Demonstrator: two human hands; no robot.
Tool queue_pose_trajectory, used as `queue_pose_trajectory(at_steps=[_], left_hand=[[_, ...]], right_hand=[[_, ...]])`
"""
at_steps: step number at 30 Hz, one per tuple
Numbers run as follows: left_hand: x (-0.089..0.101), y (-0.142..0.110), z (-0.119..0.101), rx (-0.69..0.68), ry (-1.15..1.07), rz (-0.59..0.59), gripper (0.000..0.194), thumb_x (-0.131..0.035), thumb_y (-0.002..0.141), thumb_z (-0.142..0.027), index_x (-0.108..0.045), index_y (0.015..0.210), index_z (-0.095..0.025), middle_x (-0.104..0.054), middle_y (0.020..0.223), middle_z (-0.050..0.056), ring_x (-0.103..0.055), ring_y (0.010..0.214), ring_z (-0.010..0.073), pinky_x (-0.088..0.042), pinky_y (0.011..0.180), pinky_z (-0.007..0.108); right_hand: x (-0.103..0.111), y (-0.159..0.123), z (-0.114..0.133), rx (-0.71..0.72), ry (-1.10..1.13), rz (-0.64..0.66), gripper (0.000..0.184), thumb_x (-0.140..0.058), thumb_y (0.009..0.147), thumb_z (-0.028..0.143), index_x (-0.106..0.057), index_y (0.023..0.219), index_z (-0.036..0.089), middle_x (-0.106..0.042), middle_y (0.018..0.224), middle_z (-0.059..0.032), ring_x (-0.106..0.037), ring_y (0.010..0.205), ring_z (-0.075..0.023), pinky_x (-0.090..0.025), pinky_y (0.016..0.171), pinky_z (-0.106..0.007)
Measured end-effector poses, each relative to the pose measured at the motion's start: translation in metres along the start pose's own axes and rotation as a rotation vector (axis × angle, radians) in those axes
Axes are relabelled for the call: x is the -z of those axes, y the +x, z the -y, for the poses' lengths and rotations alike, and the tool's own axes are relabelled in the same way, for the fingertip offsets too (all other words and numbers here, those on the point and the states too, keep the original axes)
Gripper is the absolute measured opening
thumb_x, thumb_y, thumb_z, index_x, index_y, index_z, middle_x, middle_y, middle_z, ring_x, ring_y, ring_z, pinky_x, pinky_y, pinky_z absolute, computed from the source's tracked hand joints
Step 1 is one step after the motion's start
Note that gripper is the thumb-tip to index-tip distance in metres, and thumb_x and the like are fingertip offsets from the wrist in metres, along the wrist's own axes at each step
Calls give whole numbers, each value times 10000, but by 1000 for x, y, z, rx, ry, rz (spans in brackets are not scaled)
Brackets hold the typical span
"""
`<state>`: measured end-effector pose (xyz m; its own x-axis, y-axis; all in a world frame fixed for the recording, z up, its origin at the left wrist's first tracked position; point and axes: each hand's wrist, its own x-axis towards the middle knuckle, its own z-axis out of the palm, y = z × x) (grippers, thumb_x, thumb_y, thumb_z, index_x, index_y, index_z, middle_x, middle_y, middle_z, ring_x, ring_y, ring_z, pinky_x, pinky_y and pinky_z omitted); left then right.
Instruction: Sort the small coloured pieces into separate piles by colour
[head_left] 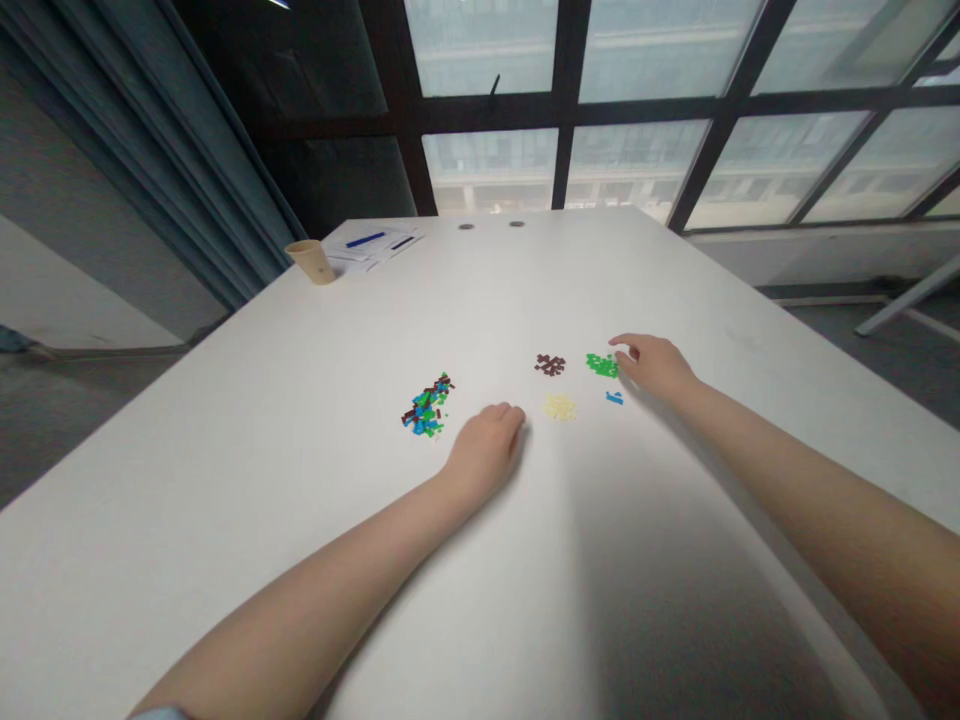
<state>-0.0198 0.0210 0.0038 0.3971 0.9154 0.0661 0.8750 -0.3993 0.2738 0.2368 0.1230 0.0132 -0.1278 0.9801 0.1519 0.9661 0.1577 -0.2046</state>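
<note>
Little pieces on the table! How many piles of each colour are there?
Mixed colours pile: 1
Brown pile: 1
Green pile: 1
Yellow pile: 1
Blue pile: 1
Total: 5

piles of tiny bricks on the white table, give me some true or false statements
The right hand is beside the green bricks. True.
The left hand holds a blue pen. False: the left hand rests on the table, and the blue pen lies on papers at the far end.
The mixed pile contains blue, green and brown bricks. True.
The pale yellow bricks sit on top of the green bricks. False: the pale yellow bricks lie in their own separate pile.
</note>
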Motion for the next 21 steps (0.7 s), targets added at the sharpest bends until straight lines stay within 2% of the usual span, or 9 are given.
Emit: queue_pose_trajectory(at_steps=[2,4,7,10,12,16,21], left_hand=[[12,4,14,225,243,-23,304,-293,797,-59,-553,946,-109,-574,937,135,-520,900,234,-407,751,344],[19,7,28,392,387,-35,327,-269,802,-56,-547,970,-95,-563,968,157,-516,922,266,-411,722,363],[21,10,45,492,467,-53,332,-263,815,-84,-550,980,-99,-569,954,160,-519,908,280,-412,692,368],[17,11,51,495,486,-55,311,-284,825,-130,-564,956,-92,-575,938,165,-521,892,281,-413,685,371],[15,11,51,476,491,-54,305,-298,831,-161,-565,959,-89,-577,944,165,-522,890,282,-415,685,374],[14,11,47,449,509,-60,305,-301,834,-175,-560,971,-87,-585,947,160,-521,897,284,-415,694,378],[12,9,39,371,512,-55,297,-297,823,-131,-567,919,-55,-596,905,171,-513,884,282,-421,689,362]], right_hand=[[5,-20,16,64,60,-3,312,-428,786,241,-616,1030,193,-656,809,-43,-574,719,-168,-385,629,-258],[5,-48,35,177,179,-11,277,-439,781,237,-633,969,174,-660,803,-49,-578,705,-170,-394,634,-264],[-3,-95,59,372,315,24,239,-431,799,222,-632,923,186,-665,906,-49,-584,810,-174,-395,726,-283],[-18,-129,75,437,356,59,213,-447,804,212,-624,922,204,-666,855,-32,-571,781,-171,-376,733,-304],[-26,-140,81,453,371,68,195,-456,799,194,-619,905,206,-657,811,-27,-554,743,-166,-363,715,-307],[-35,-143,84,497,456,73,172,-467,788,155,-611,872,195,-635,754,-21,-522,703,-148,-343,691,-292],[-33,-140,80,567,528,74,165,-474,781,133,-601,869,189,-611,719,-15,-495,675,-134,-328,672,-280]])
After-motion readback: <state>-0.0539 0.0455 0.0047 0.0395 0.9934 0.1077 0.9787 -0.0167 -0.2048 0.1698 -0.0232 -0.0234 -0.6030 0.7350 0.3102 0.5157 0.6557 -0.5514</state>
